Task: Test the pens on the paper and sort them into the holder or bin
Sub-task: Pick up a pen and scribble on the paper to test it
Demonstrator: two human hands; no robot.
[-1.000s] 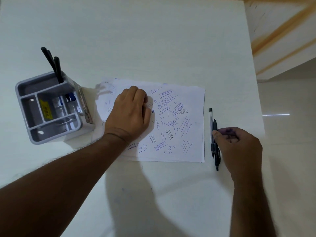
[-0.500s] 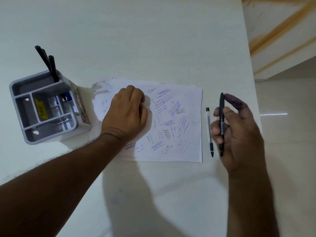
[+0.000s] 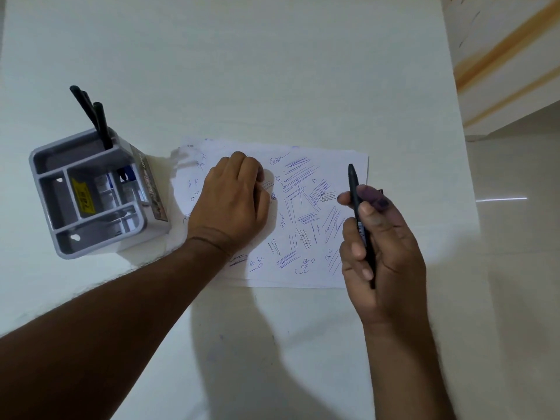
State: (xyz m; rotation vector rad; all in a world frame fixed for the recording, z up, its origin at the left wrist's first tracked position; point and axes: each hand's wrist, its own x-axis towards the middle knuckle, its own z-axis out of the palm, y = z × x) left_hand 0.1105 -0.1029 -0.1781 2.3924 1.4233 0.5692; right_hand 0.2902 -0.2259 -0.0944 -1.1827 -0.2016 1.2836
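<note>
A white paper [image 3: 306, 277] covered in blue scribbles lies in the middle of the table. My left hand [image 3: 233, 204] presses flat on its left half, fingers curled. My right hand [image 3: 381, 247] holds a black pen [image 3: 354, 186] upright over the paper's right edge, fingers wrapped around its barrel. A grey pen holder [image 3: 45, 189] with several compartments stands to the left of the paper, with black pens [image 3: 91, 113] sticking out of its back compartment. The clear pen that lay beside the paper is hidden behind my right hand.
The white table [image 3: 272, 71] ends at a right edge near my right hand, with a shiny floor [image 3: 515, 237] beyond. A yellow label [image 3: 83, 198] lies inside the holder. No bin is in view.
My right hand picked the black pen up from the table beside the paper, lifted it and carried it left over the paper's right edge. My left hand stayed pressed on the paper.
</note>
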